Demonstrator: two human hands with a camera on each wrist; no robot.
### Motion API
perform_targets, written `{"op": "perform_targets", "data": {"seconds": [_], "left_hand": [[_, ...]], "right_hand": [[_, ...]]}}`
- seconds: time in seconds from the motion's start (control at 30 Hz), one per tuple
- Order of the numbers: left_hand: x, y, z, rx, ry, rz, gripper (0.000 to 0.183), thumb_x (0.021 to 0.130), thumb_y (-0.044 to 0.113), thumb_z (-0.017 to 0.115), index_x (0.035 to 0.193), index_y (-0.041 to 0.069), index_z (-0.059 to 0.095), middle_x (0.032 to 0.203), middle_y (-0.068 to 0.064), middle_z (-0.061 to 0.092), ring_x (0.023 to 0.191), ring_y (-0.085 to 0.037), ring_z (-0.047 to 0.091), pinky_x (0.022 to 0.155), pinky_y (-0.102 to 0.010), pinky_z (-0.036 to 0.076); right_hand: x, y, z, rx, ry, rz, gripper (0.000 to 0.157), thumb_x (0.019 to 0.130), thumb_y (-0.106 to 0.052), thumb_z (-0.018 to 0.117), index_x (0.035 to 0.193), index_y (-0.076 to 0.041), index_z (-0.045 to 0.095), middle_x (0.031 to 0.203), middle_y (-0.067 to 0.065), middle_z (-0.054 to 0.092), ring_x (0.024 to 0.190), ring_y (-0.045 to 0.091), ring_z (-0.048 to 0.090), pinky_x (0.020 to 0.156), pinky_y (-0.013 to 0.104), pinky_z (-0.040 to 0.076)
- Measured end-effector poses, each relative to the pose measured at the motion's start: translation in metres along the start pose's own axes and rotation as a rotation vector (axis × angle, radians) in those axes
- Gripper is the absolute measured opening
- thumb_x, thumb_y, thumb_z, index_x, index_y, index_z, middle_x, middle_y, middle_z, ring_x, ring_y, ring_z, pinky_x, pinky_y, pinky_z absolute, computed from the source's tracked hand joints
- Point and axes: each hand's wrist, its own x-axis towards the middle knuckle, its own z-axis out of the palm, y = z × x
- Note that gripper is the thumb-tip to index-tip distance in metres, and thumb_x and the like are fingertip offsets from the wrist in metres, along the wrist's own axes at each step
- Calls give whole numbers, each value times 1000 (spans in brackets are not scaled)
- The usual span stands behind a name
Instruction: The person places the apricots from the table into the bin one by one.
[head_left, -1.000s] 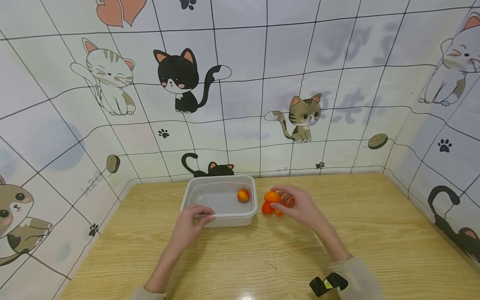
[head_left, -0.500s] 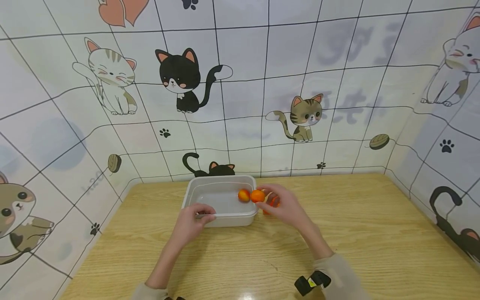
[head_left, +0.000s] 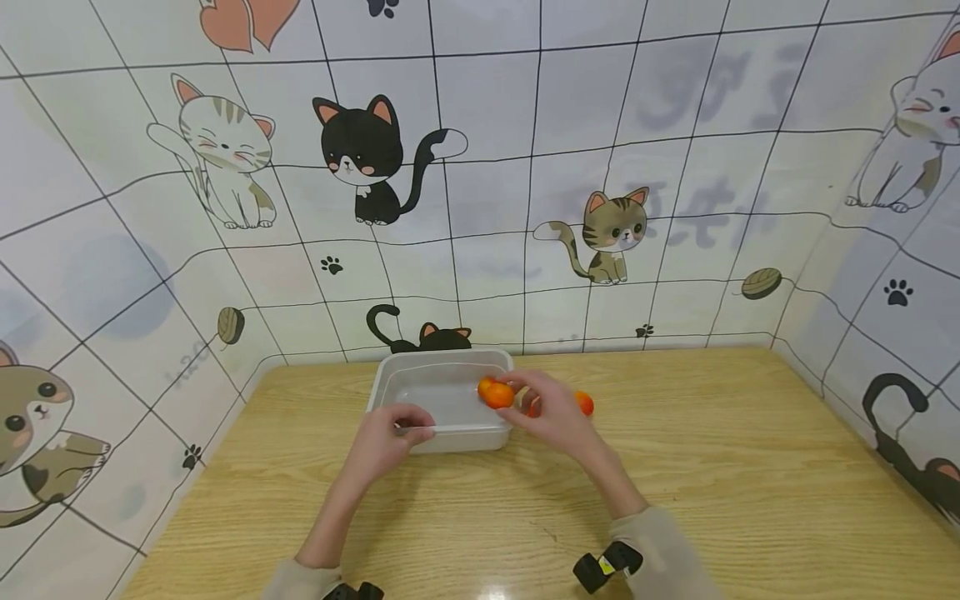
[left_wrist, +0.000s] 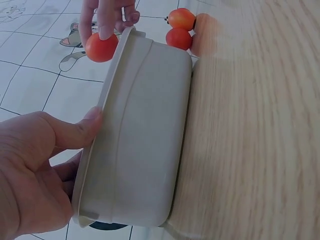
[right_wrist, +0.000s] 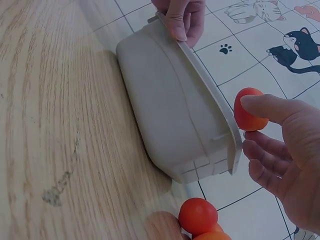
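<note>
A pale grey rectangular plastic container (head_left: 465,442) stands on the wooden table. My left hand (head_left: 386,437) holds its near rim, thumb outside and fingers over the inner side. Between thumb and fingertips, my right hand (head_left: 553,410) pinches an orange-red tomato (right_wrist: 250,110) just over the container's right rim. Another tomato (head_left: 485,386) lies inside at the right end, partly covered by the held one in the head view. More tomatoes (head_left: 585,403) rest on the table right of the container, partly hidden behind my right hand; the left wrist view shows a red tomato (left_wrist: 179,38) among them.
The wooden table (head_left: 675,467) runs back to a wall (head_left: 495,208) with printed cats and grid lines, just behind the container. Side walls stand at left and right. A black strapped device (head_left: 607,565) sits on my right sleeve.
My right hand has lifted a tomato from the group on the table and carried it left over the container's right end. My left hand has stayed on the rim.
</note>
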Motion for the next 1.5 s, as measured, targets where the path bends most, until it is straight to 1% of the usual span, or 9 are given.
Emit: {"op": "perform_targets", "data": {"seconds": [0.13,0.3,0.43,0.53,0.63,0.9,1.17,1.4,1.5], "left_hand": [[1,1,0,-6,-10,-12,9,86,5,80,83,12,75,80,6,71,79,-12,61,75,-35,52],[1,2,0,-14,-14,-7,8,85,6,81,83,12,75,80,6,70,79,-12,60,74,-33,51],[1,2,0,-16,-22,-4,8,85,7,81,83,13,75,80,6,70,79,-12,60,73,-32,51],[1,1,-1,-21,-26,4,8,85,7,81,83,13,76,80,6,70,79,-12,60,74,-31,51],[1,1,-1,-28,-27,13,7,85,7,81,84,12,76,80,6,71,79,-12,61,74,-31,52],[0,-2,0,-35,-26,22,7,85,5,80,85,10,76,81,6,71,80,-13,62,76,-32,53],[0,-2,-1,-58,-27,22,6,85,4,81,85,8,76,81,5,71,79,-14,62,77,-30,53],[0,-2,-1,-58,-23,22,6,84,6,81,85,8,75,82,4,71,81,-14,62,77,-30,53],[-1,-1,-1,-61,-22,21,6,84,6,81,86,8,75,83,3,71,81,-13,62,77,-30,54]], "right_hand": [[0,-1,2,-9,6,-14,39,84,-10,83,121,-7,68,110,6,68,72,16,59,60,25,51],[-1,-2,2,-35,2,9,41,84,-10,83,122,-7,68,107,5,68,72,16,59,61,25,51],[-3,-1,2,-44,-17,34,40,86,-13,82,123,-8,67,105,10,67,74,17,59,62,28,52],[-4,0,1,-40,-28,52,38,88,-16,81,122,-11,67,106,13,67,76,17,58,64,31,53],[-5,0,1,-33,-28,58,35,89,-16,79,123,-13,67,108,13,67,78,18,58,66,33,54],[-4,-1,-5,-27,-5,56,39,89,-12,79,126,-8,67,107,14,66,79,18,61,66,34,55],[-6,-2,-14,-33,36,60,42,89,-12,79,129,-6,65,110,13,66,79,17,61,65,31,54],[-5,1,-20,-25,72,18,41,89,-9,79,127,-5,66,108,17,67,78,18,62,66,35,55],[-6,1,-23,-21,79,23,40,89,-10,78,127,-5,66,107,16,67,78,18,61,69,37,56]]}}
